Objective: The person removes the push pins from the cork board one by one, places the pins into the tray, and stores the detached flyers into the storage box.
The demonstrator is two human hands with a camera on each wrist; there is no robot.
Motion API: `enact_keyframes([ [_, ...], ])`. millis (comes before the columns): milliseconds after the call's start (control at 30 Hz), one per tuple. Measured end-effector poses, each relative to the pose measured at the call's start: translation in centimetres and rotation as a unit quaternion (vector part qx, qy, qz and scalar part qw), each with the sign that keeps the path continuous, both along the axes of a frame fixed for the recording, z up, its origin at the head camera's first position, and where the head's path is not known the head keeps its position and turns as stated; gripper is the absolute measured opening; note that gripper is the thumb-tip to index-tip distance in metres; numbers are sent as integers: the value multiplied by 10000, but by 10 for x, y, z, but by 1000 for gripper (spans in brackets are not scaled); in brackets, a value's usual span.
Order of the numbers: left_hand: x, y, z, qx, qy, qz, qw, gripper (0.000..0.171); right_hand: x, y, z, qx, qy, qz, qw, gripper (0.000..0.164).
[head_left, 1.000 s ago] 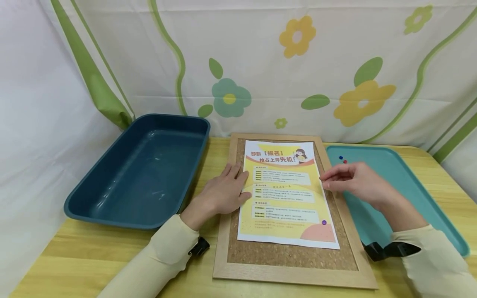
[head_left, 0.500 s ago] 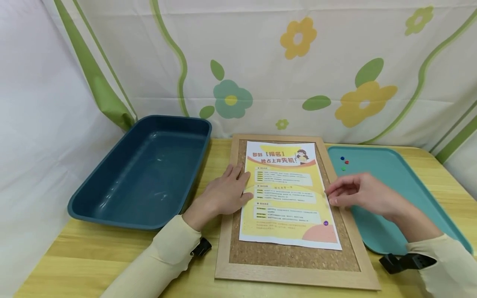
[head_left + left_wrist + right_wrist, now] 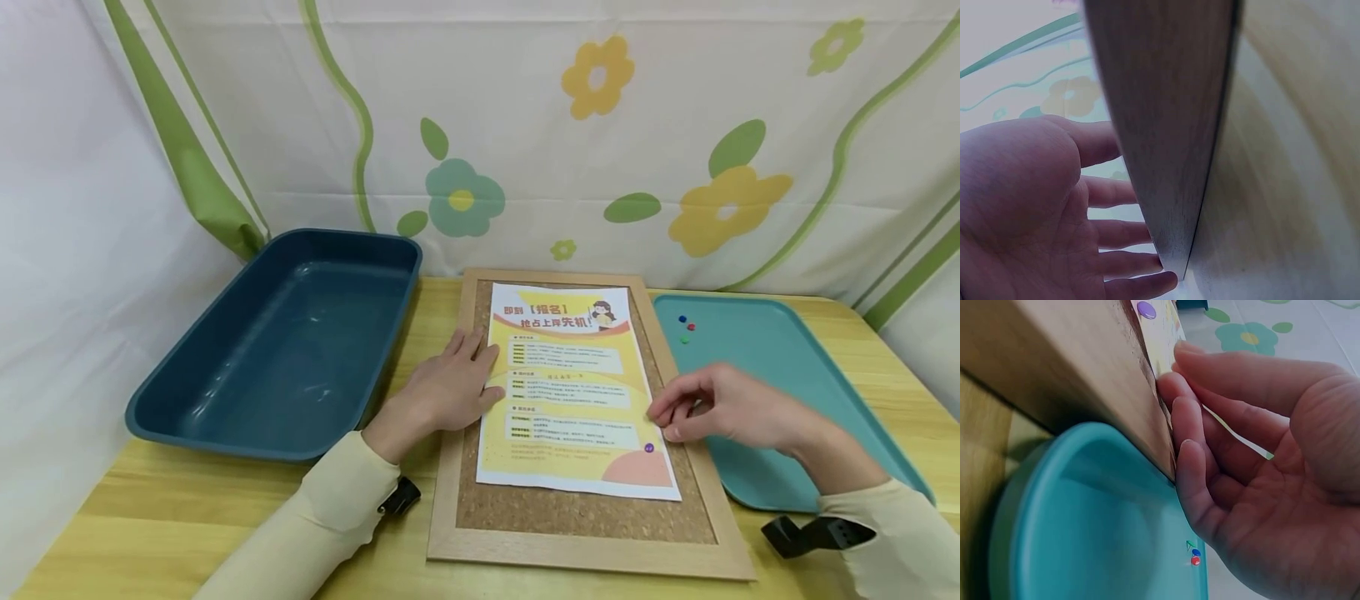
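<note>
A printed poster (image 3: 562, 392) lies on a wood-framed cork board (image 3: 585, 517). A purple pushpin (image 3: 648, 448) is stuck near its lower right corner. My left hand (image 3: 450, 387) rests over the board's left frame, fingers extended, with fingertips at the poster's left edge. The left wrist view shows that palm beside the wooden frame (image 3: 1166, 125). My right hand (image 3: 738, 412) is at the poster's right edge just above the purple pin, its fingers bent and thumb near the index finger. In the right wrist view, whatever lies between those fingertips is hidden.
A teal tray (image 3: 780, 467) right of the board holds blue (image 3: 682, 319), red (image 3: 691, 327) and green (image 3: 684, 340) pushpins. A deep dark-blue basin (image 3: 300, 358) stands on the left of the wooden table (image 3: 172, 508). A flowered curtain (image 3: 525, 125) hangs behind.
My right hand has moved down along the poster's right edge toward the purple pin, uncovering the green pin on the tray. My left hand has stayed in place.
</note>
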State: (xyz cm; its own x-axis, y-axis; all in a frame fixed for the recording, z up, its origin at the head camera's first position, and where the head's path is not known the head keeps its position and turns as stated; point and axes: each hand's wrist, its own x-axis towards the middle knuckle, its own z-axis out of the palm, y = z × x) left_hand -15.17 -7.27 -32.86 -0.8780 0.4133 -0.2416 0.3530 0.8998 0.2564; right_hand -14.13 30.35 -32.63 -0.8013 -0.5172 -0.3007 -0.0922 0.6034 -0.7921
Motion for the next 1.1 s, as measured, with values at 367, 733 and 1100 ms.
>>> enact_keyframes([
  [367,0,0,-1,12,-35,-3,10000,69,5,-3,-2,-194,-76,438,9988,17],
  [733,0,0,0,5,39,-3,10000,68,8,-11,-4,-182,-111,458,9987,16],
  [1100,1,0,0,2,33,-5,10000,69,5,-21,-3,-20,-65,679,9977,8],
])
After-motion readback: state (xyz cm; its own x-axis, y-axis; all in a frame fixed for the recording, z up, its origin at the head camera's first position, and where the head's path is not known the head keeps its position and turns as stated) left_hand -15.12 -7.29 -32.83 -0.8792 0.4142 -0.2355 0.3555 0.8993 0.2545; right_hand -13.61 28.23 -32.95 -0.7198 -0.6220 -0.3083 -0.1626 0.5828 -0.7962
